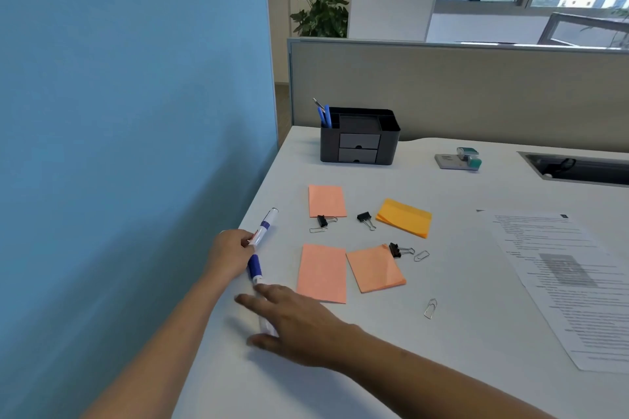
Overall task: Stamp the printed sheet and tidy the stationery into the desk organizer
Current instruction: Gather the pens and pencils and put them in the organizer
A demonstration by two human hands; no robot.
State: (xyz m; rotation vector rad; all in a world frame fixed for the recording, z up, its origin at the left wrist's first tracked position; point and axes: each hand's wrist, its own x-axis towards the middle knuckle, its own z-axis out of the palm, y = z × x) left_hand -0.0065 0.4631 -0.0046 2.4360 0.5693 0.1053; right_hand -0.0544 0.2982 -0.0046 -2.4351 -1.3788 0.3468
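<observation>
Hands: R hand [292, 320] nearest, fingers spread flat over lower marker [254, 269], gripping nothing; prob. touching it, can't confirm. L hand [231, 255] just beyond, thumb & fingers pinching end of upper marker [264, 224].
Markers: white w/ blue, both by counter [459, 333] left edge; lower one's body partly hidden under R hand.
Paper clip [430, 308]: lone, right of hands.
Pink pads [321, 272]: two side by side mid-counter, third further back.
Binder clips [394, 249]: three, black, scattered btw pads; one touches a pink pad's corner.
Orange pad [405, 218]: right of pink ones.
Printed sheet [571, 282]: flat at right, text up, cut by frame edge.
Stamp [468, 158]: teal/grey on grey base, far back, well apart from sheet.
Desk organizer [359, 143]: black, at back, left of stamp, two drawers closed, blue pens [326, 116] upright in left compartment.
</observation>
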